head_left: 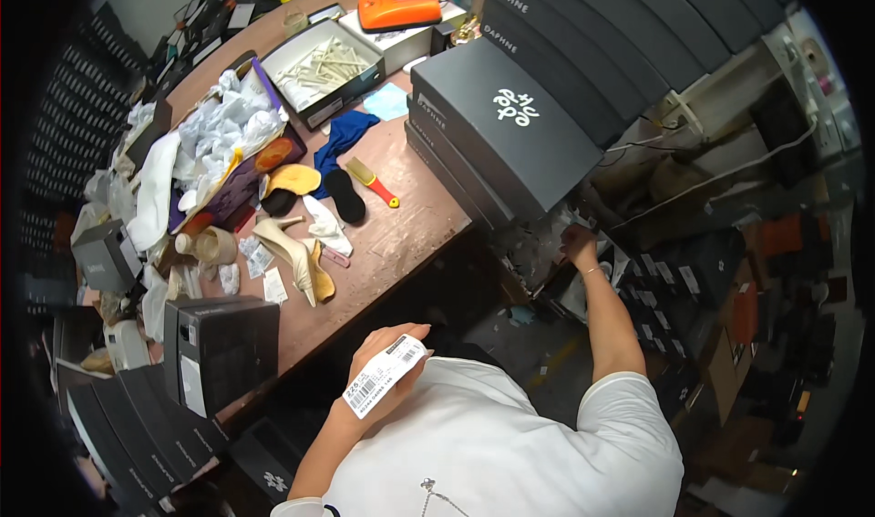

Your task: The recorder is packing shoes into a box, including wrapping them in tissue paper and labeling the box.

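Close to my body, my left hand (372, 346) is closed, with a white barcode label (386, 377) in it, printed side up. My right hand (578, 246) is stretched out to the right, beyond the table's corner, beside an open container of crumpled whitish material (547, 262). Its fingers look curled, and whatever they grip is too small to make out. On the table, a beige high-heeled shoe (290, 254) lies on its side near a brush with a red and yellow handle (374, 183).
Dark grey shoe boxes (510, 125) are stacked at the table's right corner, with more behind. At the left stand a purple box of crumpled tissue (228, 120) and an upright dark box (228, 335). An orange tape dispenser (399, 10) sits at the far side.
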`<state>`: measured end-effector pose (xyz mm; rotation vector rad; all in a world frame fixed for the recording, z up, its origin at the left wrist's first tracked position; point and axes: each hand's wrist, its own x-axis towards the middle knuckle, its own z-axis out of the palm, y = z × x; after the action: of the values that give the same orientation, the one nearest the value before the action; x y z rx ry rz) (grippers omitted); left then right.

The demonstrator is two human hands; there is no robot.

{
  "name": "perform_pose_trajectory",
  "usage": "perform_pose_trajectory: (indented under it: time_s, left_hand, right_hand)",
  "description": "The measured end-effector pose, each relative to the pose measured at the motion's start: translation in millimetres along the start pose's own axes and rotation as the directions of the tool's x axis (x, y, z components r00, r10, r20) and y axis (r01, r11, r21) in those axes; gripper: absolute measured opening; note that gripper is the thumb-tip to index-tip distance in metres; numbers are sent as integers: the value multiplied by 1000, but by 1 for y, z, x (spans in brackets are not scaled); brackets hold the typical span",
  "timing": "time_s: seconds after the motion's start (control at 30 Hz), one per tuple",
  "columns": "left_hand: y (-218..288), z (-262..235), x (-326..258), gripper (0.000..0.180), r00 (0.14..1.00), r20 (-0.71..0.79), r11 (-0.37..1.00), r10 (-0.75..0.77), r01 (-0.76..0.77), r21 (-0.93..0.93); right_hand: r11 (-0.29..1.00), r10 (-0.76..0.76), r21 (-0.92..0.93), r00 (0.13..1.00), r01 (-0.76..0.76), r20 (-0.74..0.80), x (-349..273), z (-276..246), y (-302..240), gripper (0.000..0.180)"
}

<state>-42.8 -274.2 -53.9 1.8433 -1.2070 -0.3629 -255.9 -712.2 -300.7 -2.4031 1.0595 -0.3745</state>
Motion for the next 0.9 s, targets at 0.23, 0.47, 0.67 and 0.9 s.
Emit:
perform_pose_trajectory:
  time_s: [0.23, 0.47, 0.67, 0.9]
  left_hand:
    - [-35, 13, -8, 35, 999, -33, 986, 27, -21, 163]
    - [-40, -20, -31, 23, 996, 89, 955, -30, 3, 298]
    - [-41, -66, -72, 12, 942, 257, 887, -218, 82, 454]
    - [-66, -129, -147, 9, 982, 151, 889, -116, 35, 457]
  right_hand:
    - [952, -179, 288, 576, -101, 798, -11, -22, -207, 20]
    - [602, -797, 746, 268, 285, 541, -50, -34, -410, 25]
    - [621, -781, 748, 103, 234, 616, -73, -16, -474, 23]
    - [557, -829, 762, 162, 329, 535, -141, 15, -551, 13]
